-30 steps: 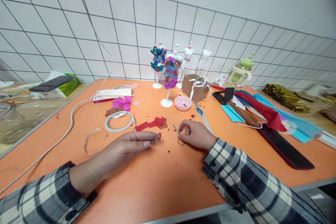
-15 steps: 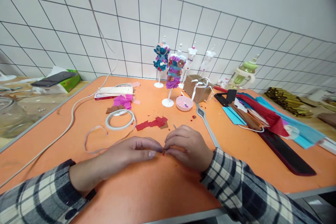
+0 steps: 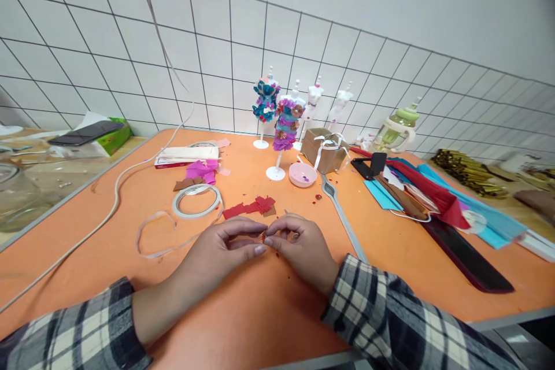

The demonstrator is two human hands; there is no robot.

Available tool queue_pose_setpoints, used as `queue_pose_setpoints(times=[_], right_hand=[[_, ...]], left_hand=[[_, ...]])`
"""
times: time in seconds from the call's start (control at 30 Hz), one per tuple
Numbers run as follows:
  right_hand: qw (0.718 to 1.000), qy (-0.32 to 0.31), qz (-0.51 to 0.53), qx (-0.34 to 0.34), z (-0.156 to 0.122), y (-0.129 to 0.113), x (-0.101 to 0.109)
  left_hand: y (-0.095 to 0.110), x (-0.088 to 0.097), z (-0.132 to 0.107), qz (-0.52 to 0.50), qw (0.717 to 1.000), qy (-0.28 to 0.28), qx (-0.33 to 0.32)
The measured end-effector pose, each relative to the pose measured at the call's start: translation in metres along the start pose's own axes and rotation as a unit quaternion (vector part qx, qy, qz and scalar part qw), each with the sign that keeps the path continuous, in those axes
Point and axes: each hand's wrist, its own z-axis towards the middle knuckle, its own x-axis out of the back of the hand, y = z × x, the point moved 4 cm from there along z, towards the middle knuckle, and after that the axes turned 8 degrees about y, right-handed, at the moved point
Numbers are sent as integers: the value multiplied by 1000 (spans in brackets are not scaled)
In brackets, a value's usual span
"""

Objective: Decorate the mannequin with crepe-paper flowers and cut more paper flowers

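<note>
My left hand and my right hand meet over the orange table. Between their fingertips they pinch a tiny red-brown paper piece, mostly covered by the fingers. A small pointed tip pokes up behind my right hand; its kind cannot be made out. Just beyond my fingers lie red crepe paper squares and a brown paper square. Left of them rests a roll of white tape, with a loose pale strip curling from it toward my left wrist.
Small mannequins in paper dresses stand behind a pink bowl and a cardboard box. Coloured paper sheets, a dark phone and a bottle lie or stand right. A white cable crosses the left side.
Both hands have shifted slightly left and up in view, fingertips still together. My right hand has turned, and its thumb and forefinger show more clearly around the small piece.
</note>
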Motion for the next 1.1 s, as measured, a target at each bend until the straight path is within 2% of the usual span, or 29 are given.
queue_pose_setpoints(times=[0.13, 0.23, 0.37, 0.47, 0.57, 0.67, 0.83, 1.03, 1.1], right_hand=[[998, 29, -8, 62, -5, -7, -1], [996, 39, -1, 75, -8, -8, -2], [998, 42, 20, 32, -7, -7, -3], [997, 32, 57, -26, -5, -3, -4], [983, -23, 120, -139, -5, 8, -8], [952, -99, 181, -226, -10, 17, -15], [930, -156, 221, -249, -15, 21, -21], [934, -181, 201, -234, -15, 18, -18], [952, -148, 181, -196, -10, 15, -11]], left_hand=[[5, 1, -1, 17, 999, 28, -39], [8, 4, -1, 37, 997, 36, -65], [5, 7, -1, 66, 995, 46, -57], [0, 8, -1, 25, 998, 55, -15], [-3, 5, -1, -9, 1000, 20, 6], [-2, 5, 0, 10, 1000, 12, -12], [-4, 7, 3, 7, 999, 2, -43], [-9, 9, 3, -56, 998, -9, 2], [-8, 10, 3, -64, 998, -15, 18]])
